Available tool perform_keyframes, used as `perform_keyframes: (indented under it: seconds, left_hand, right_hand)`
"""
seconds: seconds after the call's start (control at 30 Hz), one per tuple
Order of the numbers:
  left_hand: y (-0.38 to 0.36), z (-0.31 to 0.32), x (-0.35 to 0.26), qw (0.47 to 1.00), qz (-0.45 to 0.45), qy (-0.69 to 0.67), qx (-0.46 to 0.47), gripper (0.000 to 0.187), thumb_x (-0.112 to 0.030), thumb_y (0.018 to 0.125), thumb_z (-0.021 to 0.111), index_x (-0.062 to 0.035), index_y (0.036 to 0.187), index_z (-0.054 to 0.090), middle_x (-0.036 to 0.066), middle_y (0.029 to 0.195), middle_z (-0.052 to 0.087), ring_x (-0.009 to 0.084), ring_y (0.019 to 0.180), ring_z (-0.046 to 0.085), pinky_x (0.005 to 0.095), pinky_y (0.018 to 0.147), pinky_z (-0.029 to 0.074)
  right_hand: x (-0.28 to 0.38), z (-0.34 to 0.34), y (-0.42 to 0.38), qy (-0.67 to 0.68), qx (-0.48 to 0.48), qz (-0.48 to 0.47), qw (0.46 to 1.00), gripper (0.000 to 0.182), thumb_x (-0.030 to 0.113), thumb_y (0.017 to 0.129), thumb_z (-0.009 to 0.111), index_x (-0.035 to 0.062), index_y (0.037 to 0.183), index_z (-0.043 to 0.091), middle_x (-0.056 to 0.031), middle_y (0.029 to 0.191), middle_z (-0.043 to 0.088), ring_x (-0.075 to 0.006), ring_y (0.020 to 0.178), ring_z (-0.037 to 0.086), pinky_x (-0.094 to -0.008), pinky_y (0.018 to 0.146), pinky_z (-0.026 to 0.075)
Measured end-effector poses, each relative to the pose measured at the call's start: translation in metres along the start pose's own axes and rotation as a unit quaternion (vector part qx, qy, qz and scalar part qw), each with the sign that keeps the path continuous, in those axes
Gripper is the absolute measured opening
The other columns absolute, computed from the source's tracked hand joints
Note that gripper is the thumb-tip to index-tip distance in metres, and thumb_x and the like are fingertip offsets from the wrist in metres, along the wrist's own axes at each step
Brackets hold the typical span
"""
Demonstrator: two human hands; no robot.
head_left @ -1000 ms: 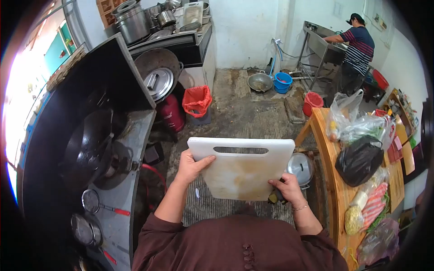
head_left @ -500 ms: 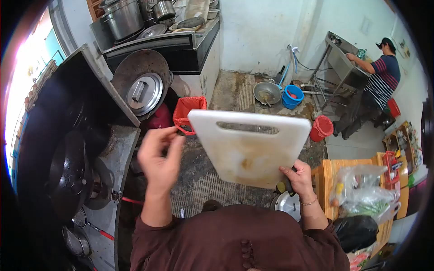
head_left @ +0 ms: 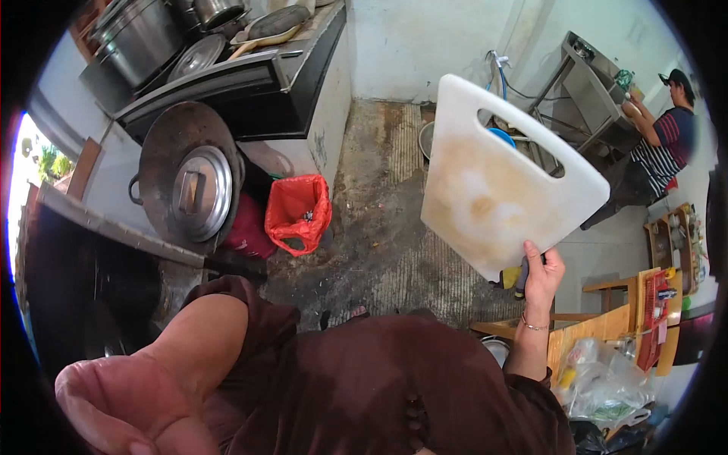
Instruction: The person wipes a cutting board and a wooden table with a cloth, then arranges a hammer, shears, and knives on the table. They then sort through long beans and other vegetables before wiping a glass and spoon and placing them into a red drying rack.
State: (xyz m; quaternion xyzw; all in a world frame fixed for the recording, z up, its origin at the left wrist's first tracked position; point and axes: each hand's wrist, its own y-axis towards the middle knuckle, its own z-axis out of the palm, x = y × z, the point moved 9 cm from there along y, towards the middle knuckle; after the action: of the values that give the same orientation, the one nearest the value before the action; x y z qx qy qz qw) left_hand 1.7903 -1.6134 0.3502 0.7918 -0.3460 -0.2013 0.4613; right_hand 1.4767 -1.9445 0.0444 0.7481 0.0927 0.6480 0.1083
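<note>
My right hand grips a white cutting board by its lower edge, thumb on the near face. The board is tilted, its handle slot toward the upper right, with brownish stains on its middle. Beside the fingers, a small yellow and dark thing shows at the board's lower edge; I cannot make out its kind. My left hand is large and close at the lower left, bent at the wrist. Its fingers are mostly cut off or hidden, and no object shows in it.
A red bag-lined bin stands on the floor, beside a wok with a metal lid. Pots crowd the stove at upper left. Another person stands by a steel sink. Plastic bags lie at lower right.
The board has moved up and right in my right hand and turned clockwise. My left hand has dropped toward the lower left and come closer to the camera. The view has shifted.
</note>
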Motion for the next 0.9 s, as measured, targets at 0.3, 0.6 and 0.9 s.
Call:
perform_keyframes:
  seconds: [0.3, 0.6, 0.9]
  left_hand:
    - [0.023, 0.069, 0.118, 0.990, 0.037, 0.037, -0.135, 0.039, -0.016, 0.094, 0.064, -0.0363, 0.127, 0.061, -0.014, 0.094, 0.049, 0.0051, 0.082, 0.044, 0.0211, 0.070, 0.042]
    - [0.001, 0.102, 0.220, 0.959, -0.080, 0.119, -0.243, 0.007, -0.010, 0.080, 0.068, -0.0089, 0.086, 0.065, 0.004, 0.078, 0.056, 0.0184, 0.069, 0.048, 0.0291, 0.060, 0.038]
    - [-0.093, 0.140, 0.421, 0.888, -0.407, 0.144, -0.156, 0.009, 0.006, 0.077, 0.075, 0.0022, 0.084, 0.070, 0.008, 0.072, 0.064, 0.0142, 0.062, 0.058, 0.0255, 0.056, 0.044]
  right_hand:
    - [-0.021, 0.063, 0.178, 0.041, 0.025, -0.040, 0.998, 0.013, 0.009, 0.093, 0.070, -0.0023, 0.100, 0.070, 0.0005, 0.096, 0.068, -0.0058, 0.086, 0.055, -0.0230, 0.078, 0.045]
    - [-0.011, 0.197, 0.330, 0.116, 0.135, -0.077, 0.981, 0.018, 0.012, 0.093, 0.071, -0.0033, 0.104, 0.070, -0.0004, 0.098, 0.068, -0.0060, 0.086, 0.055, -0.0226, 0.078, 0.045]
    - [0.036, 0.328, 0.439, 0.097, 0.106, -0.110, 0.983, 0.023, 0.020, 0.092, 0.074, -0.0018, 0.091, 0.068, 0.0023, 0.085, 0.063, -0.0045, 0.076, 0.049, -0.0232, 0.068, 0.040]
